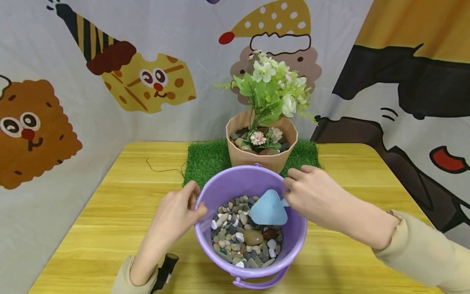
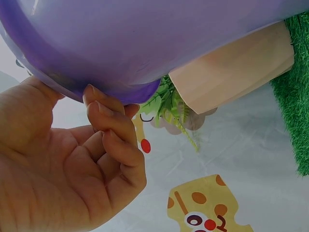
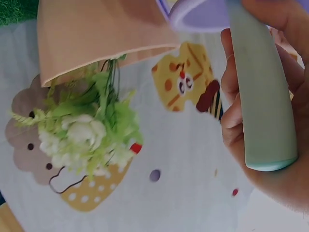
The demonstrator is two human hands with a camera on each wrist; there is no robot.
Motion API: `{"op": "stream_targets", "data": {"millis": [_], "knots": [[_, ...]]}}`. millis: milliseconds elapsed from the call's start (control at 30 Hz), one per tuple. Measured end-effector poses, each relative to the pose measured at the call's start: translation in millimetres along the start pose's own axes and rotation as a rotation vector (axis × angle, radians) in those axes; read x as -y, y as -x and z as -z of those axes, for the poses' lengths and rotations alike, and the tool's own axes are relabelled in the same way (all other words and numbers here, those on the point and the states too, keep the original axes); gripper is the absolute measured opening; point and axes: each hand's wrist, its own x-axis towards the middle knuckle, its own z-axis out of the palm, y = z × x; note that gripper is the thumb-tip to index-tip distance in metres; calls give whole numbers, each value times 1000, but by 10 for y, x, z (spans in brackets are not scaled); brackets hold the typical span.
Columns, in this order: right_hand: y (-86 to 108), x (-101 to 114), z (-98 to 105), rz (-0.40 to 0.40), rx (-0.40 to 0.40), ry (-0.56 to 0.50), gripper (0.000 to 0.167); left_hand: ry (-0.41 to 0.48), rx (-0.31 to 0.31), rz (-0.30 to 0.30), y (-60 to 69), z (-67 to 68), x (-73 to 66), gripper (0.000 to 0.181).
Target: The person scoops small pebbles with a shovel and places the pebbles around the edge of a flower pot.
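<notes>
A purple bucket [image 1: 207,249] with pebbles [image 1: 238,228] in its bottom stands near the middle of the table. My left hand [image 1: 176,208] pinches the bucket's left rim between thumb and fingers; in the left wrist view that hand [image 2: 82,154] has its fingers curled against the purple wall. At the right rim, my right hand [image 1: 312,194] grips a small shovel whose light blue blade [image 1: 269,208] hangs inside the bucket over the pebbles. Its pale green handle [image 3: 264,96] lies in the curled fingers in the right wrist view. The blade appears to carry no stones.
Behind the bucket, a peach flowerpot [image 1: 253,157] with white flowers and stones stands on a green turf mat [image 1: 205,157]. A thin dark wire [image 1: 161,169] lies left of the mat on the wooden table [image 1: 121,204]. A cartoon-printed cloth [image 1: 205,110] hangs behind.
</notes>
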Motion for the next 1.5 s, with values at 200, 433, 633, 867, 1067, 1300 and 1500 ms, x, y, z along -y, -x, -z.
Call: {"op": "stream_targets", "data": {"millis": [200, 433, 633, 867, 1067, 1300, 1500], "knots": [[-47, 142, -48, 74, 29, 30, 20, 0, 2, 2, 7, -3, 4, 18], [-88, 141, -187, 130, 18, 31, 19, 0, 10, 7, 8, -7, 6, 18], [-131, 28, -298, 179, 67, -117, 17, -3, 6, 6, 6, -10, -2, 19], [-147, 0, -445, 174, 45, -344, 13, 2, -6, -9, 12, -6, 7, 17], [-196, 98, -574, 224, -35, -447, 14, -1, -6, -13, 5, -12, 7, 16], [-219, 113, -662, 215, -93, -511, 14, 14, 15, 5, 5, -4, 2, 16], [-232, 127, -713, 223, -168, -628, 16, -11, 2, -9, -3, -10, 9, 18]]}}
